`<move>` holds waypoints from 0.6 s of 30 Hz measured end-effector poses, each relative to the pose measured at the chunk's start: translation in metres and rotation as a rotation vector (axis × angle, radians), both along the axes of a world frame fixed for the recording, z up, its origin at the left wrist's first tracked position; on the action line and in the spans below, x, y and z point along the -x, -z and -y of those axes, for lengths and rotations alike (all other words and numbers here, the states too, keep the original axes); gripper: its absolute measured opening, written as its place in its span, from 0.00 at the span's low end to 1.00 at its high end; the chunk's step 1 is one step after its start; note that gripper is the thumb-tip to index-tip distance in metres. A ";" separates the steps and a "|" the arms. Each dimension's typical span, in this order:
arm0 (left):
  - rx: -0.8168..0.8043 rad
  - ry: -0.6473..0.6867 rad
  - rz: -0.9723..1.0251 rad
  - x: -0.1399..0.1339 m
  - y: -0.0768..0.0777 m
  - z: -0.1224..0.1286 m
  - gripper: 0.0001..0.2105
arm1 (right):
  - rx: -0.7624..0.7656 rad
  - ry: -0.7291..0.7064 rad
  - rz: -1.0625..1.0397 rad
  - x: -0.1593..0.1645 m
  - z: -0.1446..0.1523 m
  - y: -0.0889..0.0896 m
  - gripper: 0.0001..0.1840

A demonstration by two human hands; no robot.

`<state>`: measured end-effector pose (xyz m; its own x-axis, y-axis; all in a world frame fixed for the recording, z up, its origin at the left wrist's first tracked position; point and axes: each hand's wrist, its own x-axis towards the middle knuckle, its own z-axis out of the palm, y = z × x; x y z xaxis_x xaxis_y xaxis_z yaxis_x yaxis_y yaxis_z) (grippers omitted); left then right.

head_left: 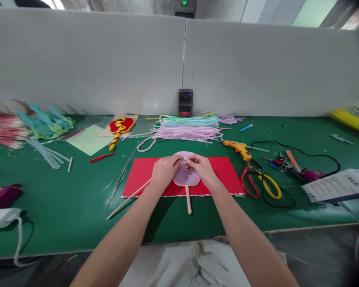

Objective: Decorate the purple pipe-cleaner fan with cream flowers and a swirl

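A round lilac fan, made of rows of pipe cleaner, lies on a red board. Its twisted cream handle points toward me over the board's front edge. Above the upper part of the fan, my left hand and my right hand meet with fingertips pinched close together. A cream pipe cleaner trails from under my left hand to the lower left. Between both sets of fingertips shows a small pale bit, seemingly its other end. My fingers cover part of the fan.
Behind the board lie bundled pipe cleaners and a phone. To the right are a yellow glue gun, scissors, keys and a black cord. A red-and-yellow fan, thin wires and glue sticks lie left.
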<state>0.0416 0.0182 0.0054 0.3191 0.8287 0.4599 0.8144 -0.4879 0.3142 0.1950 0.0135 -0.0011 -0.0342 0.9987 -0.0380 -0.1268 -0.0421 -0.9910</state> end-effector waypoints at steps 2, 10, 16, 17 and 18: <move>0.000 0.012 0.016 0.001 0.000 0.000 0.07 | 0.003 -0.007 0.004 0.000 -0.001 0.000 0.17; -0.004 0.065 0.021 0.003 -0.002 0.000 0.07 | -0.012 -0.005 0.069 -0.003 0.001 -0.005 0.15; -0.060 0.165 0.104 0.002 -0.007 0.000 0.07 | -0.035 0.014 0.087 -0.005 0.000 -0.004 0.15; -0.073 0.184 0.125 0.001 -0.007 0.000 0.07 | -0.034 0.023 0.082 -0.005 0.000 -0.004 0.15; -0.082 0.194 0.139 0.001 -0.007 -0.001 0.07 | -0.032 0.029 0.076 -0.005 0.000 -0.005 0.14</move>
